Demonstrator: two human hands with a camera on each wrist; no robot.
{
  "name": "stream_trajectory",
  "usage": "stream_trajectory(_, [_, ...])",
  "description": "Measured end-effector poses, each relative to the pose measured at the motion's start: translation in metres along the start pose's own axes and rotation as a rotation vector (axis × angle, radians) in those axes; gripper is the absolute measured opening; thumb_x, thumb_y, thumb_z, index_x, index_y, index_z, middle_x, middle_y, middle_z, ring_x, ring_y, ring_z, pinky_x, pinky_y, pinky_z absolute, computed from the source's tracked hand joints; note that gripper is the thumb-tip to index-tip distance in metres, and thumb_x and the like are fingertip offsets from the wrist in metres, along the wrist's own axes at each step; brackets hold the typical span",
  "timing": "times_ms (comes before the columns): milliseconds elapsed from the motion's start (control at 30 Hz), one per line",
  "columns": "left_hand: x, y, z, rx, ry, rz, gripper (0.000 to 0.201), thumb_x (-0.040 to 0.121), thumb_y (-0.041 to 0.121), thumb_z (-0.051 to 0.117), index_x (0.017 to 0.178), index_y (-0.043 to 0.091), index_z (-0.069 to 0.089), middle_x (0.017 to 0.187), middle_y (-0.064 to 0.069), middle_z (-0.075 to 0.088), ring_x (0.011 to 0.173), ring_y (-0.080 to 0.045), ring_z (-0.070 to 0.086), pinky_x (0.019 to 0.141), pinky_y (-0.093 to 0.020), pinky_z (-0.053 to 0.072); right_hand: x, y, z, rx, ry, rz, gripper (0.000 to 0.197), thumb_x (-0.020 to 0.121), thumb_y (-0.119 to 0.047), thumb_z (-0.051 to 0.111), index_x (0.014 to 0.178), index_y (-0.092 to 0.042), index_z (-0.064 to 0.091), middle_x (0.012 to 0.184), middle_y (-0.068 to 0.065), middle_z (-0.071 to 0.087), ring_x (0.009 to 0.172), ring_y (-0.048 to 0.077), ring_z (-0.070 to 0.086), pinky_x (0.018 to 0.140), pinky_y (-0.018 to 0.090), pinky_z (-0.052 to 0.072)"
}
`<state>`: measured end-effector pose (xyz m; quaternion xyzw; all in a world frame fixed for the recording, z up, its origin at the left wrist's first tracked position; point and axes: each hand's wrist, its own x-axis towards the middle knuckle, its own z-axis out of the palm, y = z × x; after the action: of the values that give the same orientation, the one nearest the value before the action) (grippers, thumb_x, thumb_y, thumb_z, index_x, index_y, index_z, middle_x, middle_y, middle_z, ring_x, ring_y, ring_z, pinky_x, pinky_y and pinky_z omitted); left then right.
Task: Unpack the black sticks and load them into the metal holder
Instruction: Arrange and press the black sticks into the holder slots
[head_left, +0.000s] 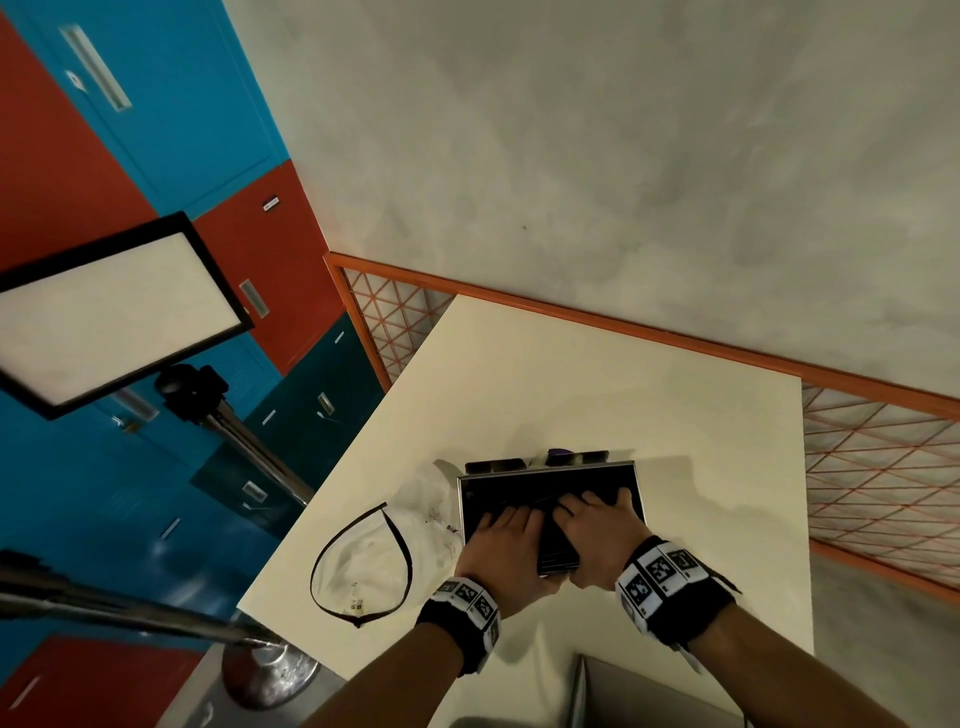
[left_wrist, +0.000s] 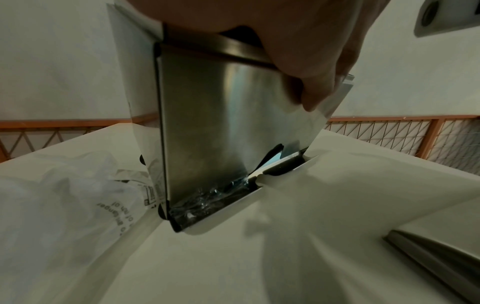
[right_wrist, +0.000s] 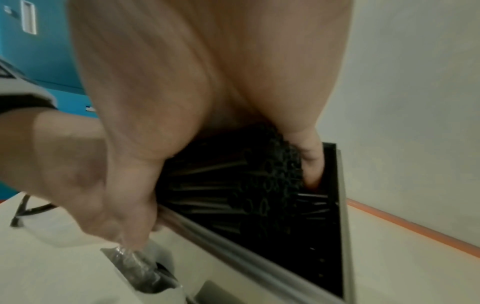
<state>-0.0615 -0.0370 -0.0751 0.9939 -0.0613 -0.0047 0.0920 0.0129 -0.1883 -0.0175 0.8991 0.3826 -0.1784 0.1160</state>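
A steel open-topped metal holder (head_left: 637, 480) stands on the white table (head_left: 571, 374), with black sticks (head_left: 558, 551) inside it. My right hand (head_left: 597, 514) reaches into it, thumb and fingers round a bundle of hollow black sticks (right_wrist: 246, 185). My left hand (head_left: 504, 525) lies beside it with fingers over the sticks. In the left wrist view my left hand (left_wrist: 311, 61) curls over the top edge of the metal holder (left_wrist: 207, 123), thumb on the outer wall. Crumpled clear wrap (left_wrist: 207, 197) lies in the holder's bottom tray.
An empty clear plastic bag (head_left: 374, 551) with a black rim lies left of the holder. Small dark items (head_left: 493, 465) sit behind it. A grey object (head_left: 623, 696) is at the near table edge. An orange mesh fence (head_left: 883, 467) borders the table; a light panel (head_left: 114, 312) stands left.
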Motion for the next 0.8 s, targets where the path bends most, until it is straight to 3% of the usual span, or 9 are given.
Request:
stream_trajectory(233, [-0.003, 0.001, 0.003, 0.005, 0.005, 0.003, 0.064, 0.075, 0.070, 0.050, 0.117, 0.022, 0.055, 0.116, 0.003, 0.064, 0.113, -0.021, 0.058, 0.097, -0.042, 0.044, 0.001, 0.002, 0.004, 0.042, -0.004, -0.013, 0.067, 0.072, -0.047, 0.066, 0.130, -0.022, 0.043, 0.130, 0.001, 0.050, 0.120, 0.023, 0.049, 0.099, 0.049, 0.034])
stream_trajectory(500, [0.003, 0.000, -0.001, 0.021, -0.069, -0.021, 0.071, 0.070, 0.067, 0.052, 0.127, 0.025, 0.048, 0.129, 0.003, 0.058, 0.121, -0.023, 0.051, 0.101, -0.045, 0.039, -0.006, -0.009, 0.007, 0.003, 0.042, 0.086, 0.059, 0.078, -0.044, 0.060, 0.129, -0.021, 0.043, 0.127, 0.002, 0.053, 0.118, 0.024, 0.049, 0.096, 0.054, 0.030])
stream_trajectory(700, [0.003, -0.002, 0.002, 0.030, -0.066, -0.021, 0.071, 0.070, 0.069, 0.052, 0.125, 0.025, 0.048, 0.121, 0.004, 0.059, 0.113, -0.023, 0.055, 0.098, -0.046, 0.041, -0.004, -0.008, 0.005, 0.047, 0.036, 0.064, 0.065, 0.076, -0.050, 0.062, 0.131, -0.022, 0.042, 0.133, -0.002, 0.048, 0.121, 0.022, 0.046, 0.096, 0.056, 0.029])
stream_trajectory(800, [0.001, -0.001, 0.001, 0.030, -0.060, -0.015, 0.068, 0.072, 0.070, 0.052, 0.122, 0.025, 0.050, 0.119, 0.005, 0.060, 0.112, -0.022, 0.055, 0.097, -0.046, 0.040, -0.002, -0.003, 0.001, 0.075, 0.018, 0.016, 0.072, 0.073, -0.061, 0.063, 0.131, -0.021, 0.045, 0.134, -0.001, 0.044, 0.124, 0.022, 0.043, 0.097, 0.054, 0.031])
